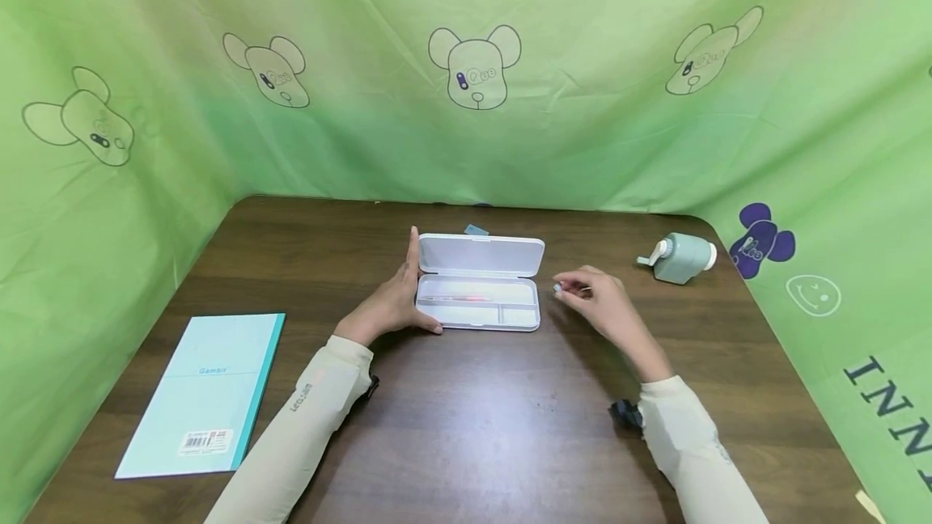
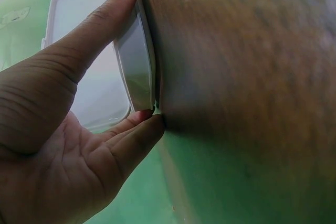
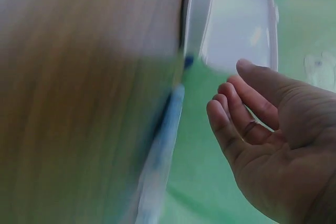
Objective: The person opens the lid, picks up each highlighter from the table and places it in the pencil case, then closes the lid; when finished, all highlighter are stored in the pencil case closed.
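An open white pencil case (image 1: 520, 292) lies mid-table, its lid (image 1: 480, 255) raised at the back. A slim clear pen with a pinkish part (image 1: 466, 298) lies inside. My left hand (image 1: 389, 302) grips the case's left end, thumb (image 2: 97, 30) along the front wall and fingers (image 2: 134, 142) round the far side. Just right of the case hovers my right hand (image 1: 600, 302), thumb and fingers loosely bent and apart in the right wrist view. Below these fingers shows a blurred, slim, light-blue and white pencil-like thing (image 3: 160, 166) with a dark-blue tip pointing towards the case.
A grey-green pencil sharpener with a crank (image 1: 680, 258) stands at the back right. The pale-blue notebook (image 1: 200, 395) lies at the left. Behind the raised lid a small blue piece (image 1: 476, 230) peeks out. Green printed cloth (image 1: 349, 128) surrounds the table's back and sides.
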The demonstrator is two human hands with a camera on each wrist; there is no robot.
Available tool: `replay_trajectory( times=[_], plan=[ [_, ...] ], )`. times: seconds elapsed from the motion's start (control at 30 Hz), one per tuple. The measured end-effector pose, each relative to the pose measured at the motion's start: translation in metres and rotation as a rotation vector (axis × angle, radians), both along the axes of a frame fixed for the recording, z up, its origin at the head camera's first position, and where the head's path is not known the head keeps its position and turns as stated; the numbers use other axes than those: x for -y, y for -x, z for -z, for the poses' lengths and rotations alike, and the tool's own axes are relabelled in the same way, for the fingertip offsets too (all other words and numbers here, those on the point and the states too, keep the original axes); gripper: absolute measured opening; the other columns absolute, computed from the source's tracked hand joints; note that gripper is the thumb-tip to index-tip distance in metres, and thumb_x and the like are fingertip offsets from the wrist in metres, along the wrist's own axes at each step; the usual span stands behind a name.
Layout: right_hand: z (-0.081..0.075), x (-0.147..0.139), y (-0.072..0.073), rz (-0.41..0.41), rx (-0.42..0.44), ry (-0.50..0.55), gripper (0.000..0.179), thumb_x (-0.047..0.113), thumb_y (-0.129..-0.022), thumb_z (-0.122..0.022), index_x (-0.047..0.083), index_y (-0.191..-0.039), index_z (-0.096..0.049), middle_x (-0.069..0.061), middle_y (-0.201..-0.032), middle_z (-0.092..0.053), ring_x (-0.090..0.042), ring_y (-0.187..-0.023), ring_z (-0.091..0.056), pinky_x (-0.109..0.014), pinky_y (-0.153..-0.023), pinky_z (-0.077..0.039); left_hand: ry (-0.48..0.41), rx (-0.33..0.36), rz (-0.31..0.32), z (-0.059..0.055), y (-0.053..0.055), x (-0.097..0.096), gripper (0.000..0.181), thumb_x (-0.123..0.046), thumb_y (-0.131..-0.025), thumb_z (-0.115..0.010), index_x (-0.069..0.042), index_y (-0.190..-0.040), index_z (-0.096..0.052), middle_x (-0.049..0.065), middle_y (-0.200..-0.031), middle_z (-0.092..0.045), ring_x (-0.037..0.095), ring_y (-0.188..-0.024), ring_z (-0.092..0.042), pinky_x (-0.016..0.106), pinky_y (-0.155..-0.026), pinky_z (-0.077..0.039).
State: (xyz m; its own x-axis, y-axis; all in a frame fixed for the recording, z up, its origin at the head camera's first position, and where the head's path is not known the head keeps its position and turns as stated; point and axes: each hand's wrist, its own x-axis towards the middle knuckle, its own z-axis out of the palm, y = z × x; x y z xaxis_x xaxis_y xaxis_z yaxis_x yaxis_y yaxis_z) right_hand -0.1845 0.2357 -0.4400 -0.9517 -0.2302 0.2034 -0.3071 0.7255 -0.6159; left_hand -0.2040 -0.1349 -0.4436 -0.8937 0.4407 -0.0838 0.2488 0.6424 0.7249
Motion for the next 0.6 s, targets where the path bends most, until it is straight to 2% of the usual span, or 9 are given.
replay_trajectory(
  times=[0.1, 0.2, 0.33, 0.47, 0.6],
  plan=[
    [-0.002, -0.030, -0.006, 0.052, 0.003, -0.027, 0.025, 0.002, -0.096, -0.081, -0.006, -0.120, -0.078, -0.016, -0.104, -0.076, -0.033, -0.094, -0.074, -0.039, -0.085, -0.061, -0.002, 0.007, 0.000, 0.000, 0.000, 0.000, 0.168, -0.019, -0.074, -0.104, -0.017, -0.164, 0.038, 0.028, -0.178, 0.001, 0.046, -0.154, -0.039, 0.058, -0.121, -0.038],
    [-0.002, -0.059, -0.013, 0.083, 0.034, -0.052, 0.027, 0.001, -0.095, -0.080, -0.008, -0.120, -0.076, -0.019, -0.102, -0.076, -0.033, -0.091, -0.074, -0.029, -0.082, -0.059, -0.004, 0.010, 0.003, 0.001, 0.001, -0.001, 0.168, -0.019, -0.074, -0.104, -0.015, -0.164, 0.037, 0.027, -0.179, 0.001, 0.046, -0.154, -0.040, 0.058, -0.120, -0.039],
    [-0.001, -0.092, -0.022, 0.094, 0.140, -0.065, 0.028, 0.004, -0.098, -0.079, -0.011, -0.121, -0.074, -0.022, -0.101, -0.078, -0.028, -0.089, -0.074, -0.021, -0.075, -0.054, -0.009, -0.004, 0.010, 0.000, 0.002, -0.001, 0.168, -0.020, -0.074, -0.104, -0.015, -0.163, 0.038, 0.028, -0.179, 0.002, 0.047, -0.155, -0.036, 0.059, -0.120, -0.039],
    [0.001, -0.110, -0.025, 0.083, 0.234, -0.053, 0.028, 0.005, -0.100, -0.077, -0.012, -0.122, -0.073, -0.022, -0.103, -0.079, -0.021, -0.090, -0.074, -0.020, -0.073, -0.054, -0.007, -0.012, 0.008, 0.000, 0.002, -0.001, 0.169, -0.020, -0.074, -0.105, -0.015, -0.163, 0.038, 0.029, -0.178, -0.002, 0.047, -0.154, -0.038, 0.059, -0.120, -0.039],
    [0.004, -0.114, -0.025, 0.078, 0.249, -0.054, 0.027, 0.006, -0.101, -0.076, -0.011, -0.122, -0.074, -0.021, -0.103, -0.079, -0.014, -0.089, -0.071, -0.020, -0.072, -0.053, -0.005, -0.008, 0.004, -0.001, 0.001, -0.001, 0.168, -0.020, -0.073, -0.105, -0.014, -0.164, 0.037, 0.029, -0.178, -0.003, 0.046, -0.154, -0.039, 0.059, -0.120, -0.039]
  ],
)
